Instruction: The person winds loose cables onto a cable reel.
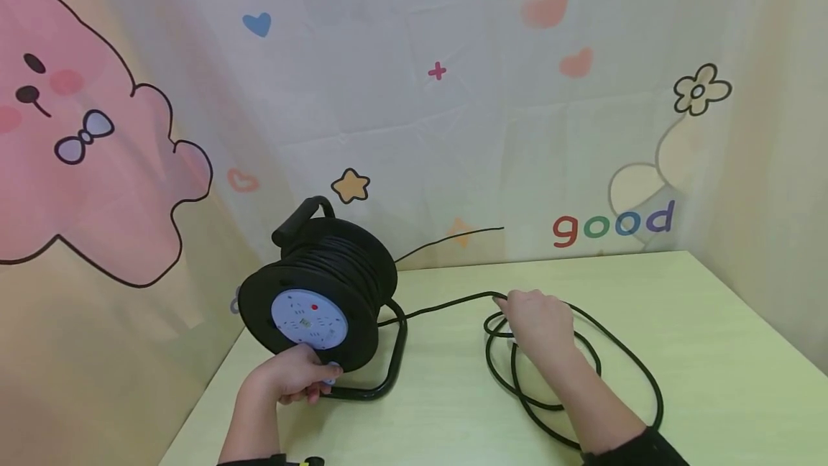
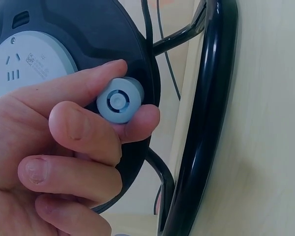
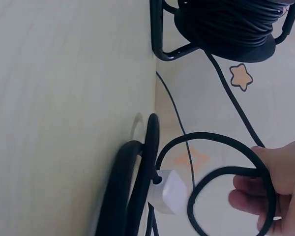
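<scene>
A black cable reel [image 1: 259, 308] wound with cable stands left of centre in the head view, a pale socket panel [image 1: 309, 318] on its near face. My left hand [image 1: 294, 372] pinches the reel's round grey-blue knob [image 2: 119, 101] between thumb and fingers, low on the rim. My right hand [image 1: 540, 326] holds the black cable [image 1: 453, 303] that runs out from the reel. Below that hand the cable lies in loose loops on the table. In the right wrist view a white plug [image 3: 168, 192] shows among the loops, beside the right fingers.
Under the reel, its black tubular stand [image 1: 396, 358] rests on the pale green table [image 1: 446, 394]. A thin dark wire [image 1: 449, 238] crosses in front of the printed backdrop [image 1: 414, 128]. The end of a small black and yellow item [image 1: 315, 461] shows at the bottom edge.
</scene>
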A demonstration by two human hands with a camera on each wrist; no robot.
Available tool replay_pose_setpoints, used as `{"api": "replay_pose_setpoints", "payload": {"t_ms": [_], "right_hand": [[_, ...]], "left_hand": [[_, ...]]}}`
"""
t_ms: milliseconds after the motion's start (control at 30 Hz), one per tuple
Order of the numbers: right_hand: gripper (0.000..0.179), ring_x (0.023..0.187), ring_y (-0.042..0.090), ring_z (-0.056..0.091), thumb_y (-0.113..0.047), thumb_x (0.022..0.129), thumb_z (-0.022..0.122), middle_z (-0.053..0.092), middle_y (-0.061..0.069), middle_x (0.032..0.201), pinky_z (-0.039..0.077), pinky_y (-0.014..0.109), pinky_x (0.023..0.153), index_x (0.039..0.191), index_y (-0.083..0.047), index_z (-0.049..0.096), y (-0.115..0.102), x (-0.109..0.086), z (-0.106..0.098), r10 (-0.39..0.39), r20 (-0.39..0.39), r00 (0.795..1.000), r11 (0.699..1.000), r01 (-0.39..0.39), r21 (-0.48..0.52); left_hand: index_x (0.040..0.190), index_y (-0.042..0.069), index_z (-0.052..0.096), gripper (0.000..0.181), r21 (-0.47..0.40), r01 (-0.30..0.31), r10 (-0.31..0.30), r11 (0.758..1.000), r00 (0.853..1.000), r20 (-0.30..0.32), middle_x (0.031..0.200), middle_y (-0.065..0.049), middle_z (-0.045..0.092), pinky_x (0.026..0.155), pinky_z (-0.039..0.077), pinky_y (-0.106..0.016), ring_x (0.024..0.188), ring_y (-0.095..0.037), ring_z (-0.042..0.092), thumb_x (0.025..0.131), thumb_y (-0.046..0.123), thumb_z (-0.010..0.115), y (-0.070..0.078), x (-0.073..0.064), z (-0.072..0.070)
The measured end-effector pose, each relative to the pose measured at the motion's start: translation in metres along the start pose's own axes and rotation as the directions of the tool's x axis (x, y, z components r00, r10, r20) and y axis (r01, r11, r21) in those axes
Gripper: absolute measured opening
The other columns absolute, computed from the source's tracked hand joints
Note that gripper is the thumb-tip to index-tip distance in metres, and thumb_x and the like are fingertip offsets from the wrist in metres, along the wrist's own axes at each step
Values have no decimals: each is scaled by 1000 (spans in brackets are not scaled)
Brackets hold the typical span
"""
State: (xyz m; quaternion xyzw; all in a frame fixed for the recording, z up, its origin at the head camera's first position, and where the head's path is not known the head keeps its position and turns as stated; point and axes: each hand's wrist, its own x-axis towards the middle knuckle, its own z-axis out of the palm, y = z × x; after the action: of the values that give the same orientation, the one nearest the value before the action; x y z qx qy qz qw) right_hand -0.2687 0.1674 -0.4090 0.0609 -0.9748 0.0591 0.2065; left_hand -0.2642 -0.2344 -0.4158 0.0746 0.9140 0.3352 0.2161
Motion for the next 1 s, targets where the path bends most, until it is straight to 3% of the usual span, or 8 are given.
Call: {"api": "replay_pose_setpoints", "payload": {"t_ms": [167, 333, 500, 733, 867, 1000], "right_hand": [[15, 67, 25, 44, -24, 83, 75, 50, 4, 68, 42, 38, 58, 76, -13, 67, 5, 3, 1, -99, -115, 988, 993, 92, -68], [19, 57, 20, 47, -20, 75, 81, 49, -1, 58, 42, 38, 53, 65, -17, 65, 8, 4, -5, -137, -169, 976, 990, 129, -57], [37, 46, 18, 44, -33, 83, 74, 42, -5, 51, 39, 36, 47, 58, -18, 51, 12, 1, -11, -66, -112, 991, 998, 68, 14], [38, 44, 16, 41, -38, 92, 63, 43, -4, 51, 32, 31, 40, 62, -19, 49, 20, 4, -9, -43, 48, 998, 978, 33, 207], [38, 45, 15, 42, -41, 92, 61, 43, -5, 52, 32, 32, 41, 62, -21, 48, 21, 6, -11, -54, 57, 997, 970, 39, 241], [39, 44, 15, 41, -39, 92, 62, 41, -5, 51, 31, 31, 41, 62, -20, 45, 17, 5, -13, -64, 15, 998, 968, 59, 242]], "left_hand": [[71, 1, 67, 40, 19, -8, 8, 1000, 1000, -2, 53, 1, 56, 35, 23, -21, 38, -8, 30, 90, 37, 62, -1, 1, -1], [71, 2, 67, 40, 19, -2, 2, 1000, 1000, -1, 53, 0, 57, 35, 24, -21, 38, -8, 30, 90, 37, 63, -1, 1, -1], [71, 3, 67, 40, 14, -9, 9, 1000, 1000, 3, 53, 1, 56, 35, 23, -21, 37, -8, 29, 90, 37, 62, -2, 1, 0], [71, 3, 67, 40, 10, -17, 17, 1000, 1000, 13, 52, 2, 55, 35, 23, -21, 37, -7, 28, 91, 37, 61, -1, 1, 0], [72, 1, 67, 41, 19, -16, 16, 1000, 1000, 6, 52, 1, 56, 35, 23, -21, 37, -8, 28, 91, 37, 61, -1, 0, 0], [72, 0, 66, 41, 15, -14, 13, 1000, 1000, 3, 52, 1, 56, 35, 23, -21, 38, -8, 28, 90, 37, 62, -2, 0, 1]]}}
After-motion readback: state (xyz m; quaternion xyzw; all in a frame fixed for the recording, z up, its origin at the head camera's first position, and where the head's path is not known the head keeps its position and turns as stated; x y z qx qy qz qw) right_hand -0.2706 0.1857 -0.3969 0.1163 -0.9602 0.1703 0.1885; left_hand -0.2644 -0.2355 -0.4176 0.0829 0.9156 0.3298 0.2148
